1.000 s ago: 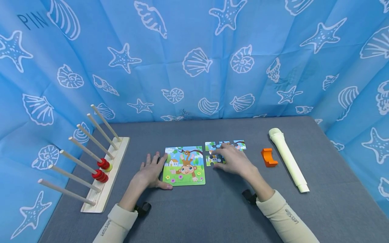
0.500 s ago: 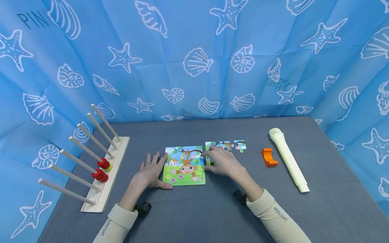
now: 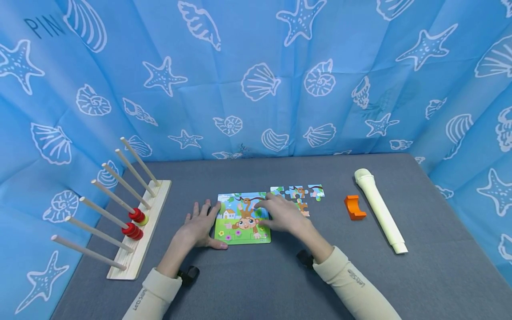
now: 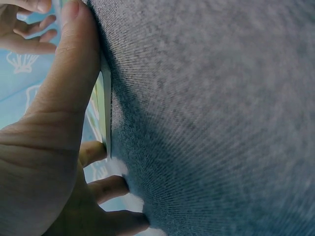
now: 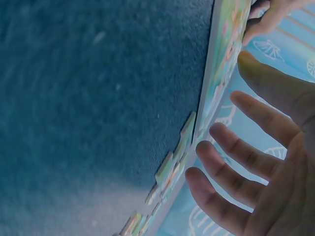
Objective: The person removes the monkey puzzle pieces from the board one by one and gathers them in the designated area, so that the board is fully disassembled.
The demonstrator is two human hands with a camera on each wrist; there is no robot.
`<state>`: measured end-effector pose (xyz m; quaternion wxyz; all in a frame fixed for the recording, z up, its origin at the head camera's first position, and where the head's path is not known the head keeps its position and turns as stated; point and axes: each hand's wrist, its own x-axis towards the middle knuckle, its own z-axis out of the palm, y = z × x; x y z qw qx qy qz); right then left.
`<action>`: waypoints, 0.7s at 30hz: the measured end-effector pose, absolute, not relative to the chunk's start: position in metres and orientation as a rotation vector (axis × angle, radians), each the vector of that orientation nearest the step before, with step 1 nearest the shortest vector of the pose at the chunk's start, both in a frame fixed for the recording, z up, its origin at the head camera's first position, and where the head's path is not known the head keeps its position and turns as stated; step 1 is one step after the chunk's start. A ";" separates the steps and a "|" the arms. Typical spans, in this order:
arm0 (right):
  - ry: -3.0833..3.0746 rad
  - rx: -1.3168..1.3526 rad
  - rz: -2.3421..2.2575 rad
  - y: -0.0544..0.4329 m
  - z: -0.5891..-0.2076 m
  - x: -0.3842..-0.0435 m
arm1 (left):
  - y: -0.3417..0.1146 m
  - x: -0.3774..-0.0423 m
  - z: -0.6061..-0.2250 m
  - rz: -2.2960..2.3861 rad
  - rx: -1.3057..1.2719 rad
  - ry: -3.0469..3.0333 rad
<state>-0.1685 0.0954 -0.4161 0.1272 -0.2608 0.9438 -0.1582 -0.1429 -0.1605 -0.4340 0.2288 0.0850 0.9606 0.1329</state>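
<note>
A square monkey picture puzzle [image 3: 238, 226] lies flat on the grey cloth in the head view. My left hand [image 3: 197, 229] rests along its left side, thumb at the lower left corner and fingers spread on the cloth. Over the puzzle's right edge hovers my right hand [image 3: 283, 214], fingers apart and nothing visible between them in the right wrist view. Loose jigsaw pieces [image 3: 297, 192] lie just right of the puzzle; another piece [image 3: 303, 208] below that row is partly covered by the right hand. In the left wrist view, the left thumb [image 4: 69, 69] lies along the puzzle's edge.
To the left stands a wooden peg rack [image 3: 140, 246] with red rings [image 3: 132, 231] and a yellow ring [image 3: 144, 219]. An orange curved block [image 3: 354, 208] and a cream toy microphone [image 3: 380, 209] lie at the right. A blue seashell-patterned curtain [image 3: 256, 111] closes off the back.
My right hand has moved left from over the loose pieces to the puzzle's right edge, uncovering pieces of the upper row. The left hand has stayed in place.
</note>
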 end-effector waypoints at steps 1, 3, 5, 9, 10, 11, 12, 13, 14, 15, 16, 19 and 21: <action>2.743 -0.758 -0.458 0.094 -0.417 -0.169 | -0.160 -0.143 -0.434 0.365 0.232 2.644; 2.736 -0.762 -0.466 0.092 -0.418 -0.169 | -0.160 -0.143 -0.434 0.361 0.228 2.643; 2.735 -0.769 -0.474 0.090 -0.419 -0.169 | -0.160 -0.143 -0.434 0.358 0.223 2.642; 2.732 -0.794 -0.471 0.085 -0.420 -0.169 | -0.160 -0.143 -0.434 0.360 0.219 2.641; 2.733 -0.797 -0.463 0.084 -0.420 -0.169 | -0.160 -0.143 -0.434 0.360 0.219 2.640; 2.733 -0.800 -0.454 0.083 -0.420 -0.169 | -0.160 -0.143 -0.434 0.359 0.220 2.640; 2.734 -0.800 -0.438 0.082 -0.420 -0.169 | -0.160 -0.143 -0.434 0.359 0.219 2.641; 2.733 -0.798 -0.423 0.082 -0.420 -0.169 | -0.160 -0.143 -0.435 0.358 0.220 2.641; 2.732 -0.797 -0.406 0.081 -0.421 -0.169 | -0.160 -0.143 -0.435 0.357 0.219 2.641; 2.731 -0.794 -0.390 0.080 -0.420 -0.169 | -0.160 -0.143 -0.435 0.356 0.218 2.641; 2.729 -0.789 -0.378 0.080 -0.420 -0.169 | -0.160 -0.144 -0.435 0.354 0.218 2.641; 2.713 -0.775 -0.369 0.079 -0.419 -0.170 | -0.160 -0.144 -0.435 0.350 0.217 2.641; 2.700 -0.765 -0.378 0.079 -0.419 -0.171 | -0.160 -0.144 -0.435 0.348 0.215 2.641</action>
